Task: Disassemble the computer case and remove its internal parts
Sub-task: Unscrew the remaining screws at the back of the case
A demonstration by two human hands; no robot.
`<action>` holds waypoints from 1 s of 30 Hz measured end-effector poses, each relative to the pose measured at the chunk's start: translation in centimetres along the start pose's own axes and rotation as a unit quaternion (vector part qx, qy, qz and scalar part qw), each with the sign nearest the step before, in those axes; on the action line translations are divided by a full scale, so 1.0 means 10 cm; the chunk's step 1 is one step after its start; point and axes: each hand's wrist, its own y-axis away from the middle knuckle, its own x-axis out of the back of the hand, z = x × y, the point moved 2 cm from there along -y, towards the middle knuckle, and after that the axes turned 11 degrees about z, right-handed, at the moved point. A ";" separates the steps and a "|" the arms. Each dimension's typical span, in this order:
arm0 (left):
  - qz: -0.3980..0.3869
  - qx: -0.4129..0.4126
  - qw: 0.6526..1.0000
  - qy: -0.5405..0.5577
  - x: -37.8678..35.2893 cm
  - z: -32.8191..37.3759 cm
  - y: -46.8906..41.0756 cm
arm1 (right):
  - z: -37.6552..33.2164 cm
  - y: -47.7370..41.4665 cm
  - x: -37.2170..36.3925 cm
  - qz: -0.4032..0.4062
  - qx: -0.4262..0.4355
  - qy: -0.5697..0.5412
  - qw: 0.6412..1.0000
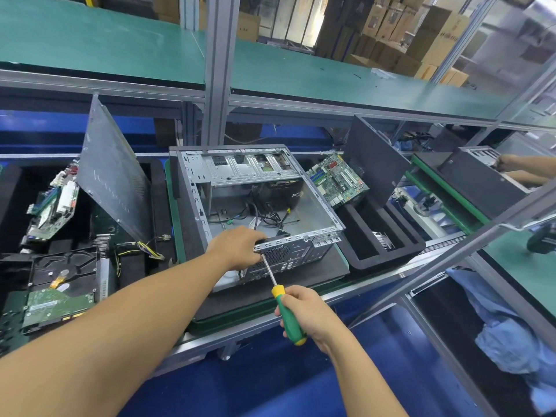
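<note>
Nearest the body, the right hand [307, 314] has its fingers wrapped firmly round the green-and-yellow handle of the screwdriver [288, 317], whose shaft slants up to the rear panel of the computer case [316, 210]; the tip is hidden just under the left hand [237, 246], so the screw itself cannot be made out. That left hand has its fingers curled over the top rim of the rear panel, gripping it. The step appears to be loosening a rear fastener, and it would go best with the shaft in line with the screw, steady inward pressure, and the left hand bracing the case against sliding on the dark mat [316, 272]. The thin sheet-metal rim under those fingers may be sharp, so a shifted grip deserves care. The handle hangs out past the worktop [370, 288] edge, where the wrist has free room to turn. To the left lie a hard drive [63, 290] and a leaning metal side panel [111, 173] close by the case; to the right a black foam tray [382, 236] sits just beside it, a motherboard [337, 179] propped at its far end. Loose cables [264, 216] lie inside the open case, which rests on its side mid-worktop.
</note>
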 end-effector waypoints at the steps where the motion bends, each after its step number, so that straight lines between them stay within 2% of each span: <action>1: -0.001 0.000 1.000 0.000 0.00 0.00 0.00 | 0.01 0.00 0.00 0.001 0.001 -0.008 1.000; 10: -0.003 -0.002 1.000 0.003 0.02 0.02 0.01 | -0.03 -0.02 0.00 0.014 0.019 0.023 0.999; 17: -0.005 -0.004 1.000 -0.001 0.02 0.01 0.01 | -0.05 -0.02 -0.01 -0.013 -0.048 -0.015 0.999; 23: -0.007 -0.005 1.000 -0.003 0.01 0.01 0.01 | -0.03 -0.01 0.03 0.010 0.009 0.021 1.000; 30: -0.005 -0.013 1.000 -0.004 0.02 0.02 0.00 | -0.05 0.01 0.01 0.013 0.016 -0.029 0.999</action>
